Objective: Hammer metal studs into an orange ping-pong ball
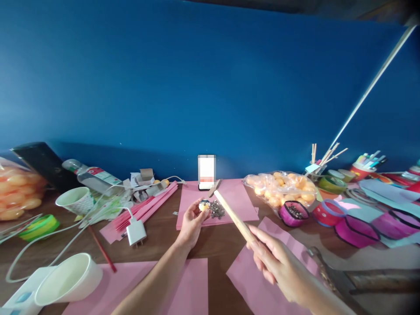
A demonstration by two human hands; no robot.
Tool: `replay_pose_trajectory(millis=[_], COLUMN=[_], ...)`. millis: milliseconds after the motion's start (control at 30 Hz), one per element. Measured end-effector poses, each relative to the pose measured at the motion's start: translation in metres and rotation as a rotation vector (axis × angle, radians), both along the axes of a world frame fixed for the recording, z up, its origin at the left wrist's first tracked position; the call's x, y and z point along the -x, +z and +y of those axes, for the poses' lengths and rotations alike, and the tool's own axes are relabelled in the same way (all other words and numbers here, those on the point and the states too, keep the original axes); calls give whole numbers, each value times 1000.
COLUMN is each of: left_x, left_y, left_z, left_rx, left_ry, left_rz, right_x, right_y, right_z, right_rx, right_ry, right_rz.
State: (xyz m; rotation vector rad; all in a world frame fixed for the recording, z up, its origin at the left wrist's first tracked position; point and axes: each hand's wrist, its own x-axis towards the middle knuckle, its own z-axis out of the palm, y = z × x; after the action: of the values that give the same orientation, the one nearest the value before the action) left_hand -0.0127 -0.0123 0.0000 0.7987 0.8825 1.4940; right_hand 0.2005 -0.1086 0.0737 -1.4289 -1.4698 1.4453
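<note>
My left hand (pixel 192 224) is closed around a small round piece (pixel 204 204), pale yellow and white with a dark top; I cannot make out its exact kind. It is held up over pink paper (pixel 238 205), just left of a heap of small dark metallic bits (pixel 217 210). My right hand (pixel 275 264) grips a light wooden stick (pixel 233 214) by its lower end. The stick slants up and left, its far tip close to the heap in this view. Behind the heap, a phone (pixel 206 171) stands upright beside a thin blade-like piece (pixel 215 188).
Right: a bag of orange balls (pixel 282 186), a purple cup (pixel 293 213) of metallic bits and a hammer-like tool (pixel 377 280). Left: a white charger (pixel 135 232), cables, a clear bottle (pixel 98 177), a paper bowl (pixel 68 280) and a red pencil-like stick (pixel 101 249). A blue wall (pixel 210 87) stands behind.
</note>
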Motion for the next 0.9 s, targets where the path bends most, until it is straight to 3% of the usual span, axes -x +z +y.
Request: replay_pose_trajectory(millis=[333,900], left_x=[1,3], left_y=[4,-2], left_z=[-1,3], left_rx=[-7,-17], left_ry=[-41,-32], left_rz=[-51,-144], right_x=[-1,1], right_y=[-5,-11], right_z=[-1,-4], right_rx=[-11,8], right_ry=[-30,-14], right_rz=[7,45])
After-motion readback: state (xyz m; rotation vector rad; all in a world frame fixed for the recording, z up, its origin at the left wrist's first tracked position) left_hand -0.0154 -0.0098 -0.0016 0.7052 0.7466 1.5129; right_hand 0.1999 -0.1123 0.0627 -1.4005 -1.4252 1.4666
